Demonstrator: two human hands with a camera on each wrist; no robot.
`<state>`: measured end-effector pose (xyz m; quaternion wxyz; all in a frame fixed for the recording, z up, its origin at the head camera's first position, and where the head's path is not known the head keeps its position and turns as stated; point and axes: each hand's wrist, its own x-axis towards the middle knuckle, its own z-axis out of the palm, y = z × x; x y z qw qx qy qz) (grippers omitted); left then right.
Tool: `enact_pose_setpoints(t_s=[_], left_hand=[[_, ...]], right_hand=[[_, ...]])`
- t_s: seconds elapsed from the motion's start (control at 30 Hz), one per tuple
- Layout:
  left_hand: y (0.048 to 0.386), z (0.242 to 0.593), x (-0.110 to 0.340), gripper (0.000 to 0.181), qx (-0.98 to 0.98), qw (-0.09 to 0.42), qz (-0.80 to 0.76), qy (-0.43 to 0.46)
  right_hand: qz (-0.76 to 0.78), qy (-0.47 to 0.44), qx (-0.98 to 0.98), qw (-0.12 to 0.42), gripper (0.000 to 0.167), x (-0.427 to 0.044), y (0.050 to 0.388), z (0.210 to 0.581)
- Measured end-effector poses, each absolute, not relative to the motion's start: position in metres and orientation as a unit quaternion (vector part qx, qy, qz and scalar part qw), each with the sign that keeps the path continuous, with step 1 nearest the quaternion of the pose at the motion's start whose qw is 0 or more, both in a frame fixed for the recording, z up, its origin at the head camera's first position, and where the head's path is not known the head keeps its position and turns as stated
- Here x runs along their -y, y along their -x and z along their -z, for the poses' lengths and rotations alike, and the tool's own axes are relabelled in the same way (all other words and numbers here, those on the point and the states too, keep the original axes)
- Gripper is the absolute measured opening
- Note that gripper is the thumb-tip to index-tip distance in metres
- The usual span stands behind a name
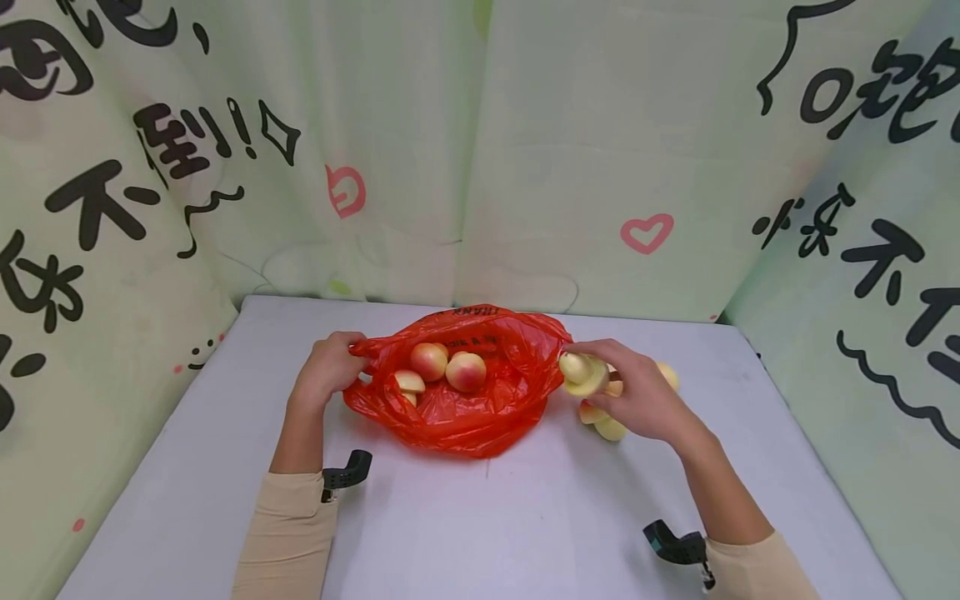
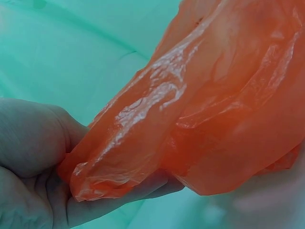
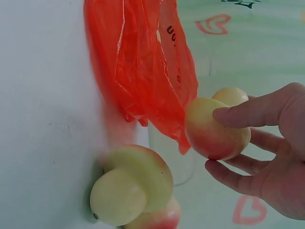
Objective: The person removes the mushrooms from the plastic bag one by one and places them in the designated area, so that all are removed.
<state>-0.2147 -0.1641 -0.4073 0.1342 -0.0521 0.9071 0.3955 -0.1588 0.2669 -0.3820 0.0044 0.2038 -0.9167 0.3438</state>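
Observation:
A red plastic bag lies mouth-open on the table, with several mushrooms inside; two show rounded red-and-yellow caps. My left hand pinches the bag's left rim between thumb and fingers, as the left wrist view also shows. At the bag's right edge, my right hand holds a mushroom by its cap, thumb on one side and fingers on the other. Its pale stem points toward the bag. Below and behind that hand lie more mushrooms on the table, partly hidden by the hand in the head view.
The white table runs up to a pale green printed curtain at the back and both sides. Black wrist cameras are strapped to both forearms.

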Motion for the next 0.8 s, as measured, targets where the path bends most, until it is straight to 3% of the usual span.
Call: enact_pose_setpoints(t_s=[0.8], left_hand=[[0.215, 0.407, 0.164, 0.040, -0.908, 0.136, -0.392, 0.050]], right_hand=[[-0.301, -0.186, 0.935, 0.023, 0.065, -0.288, 0.147, 0.384]])
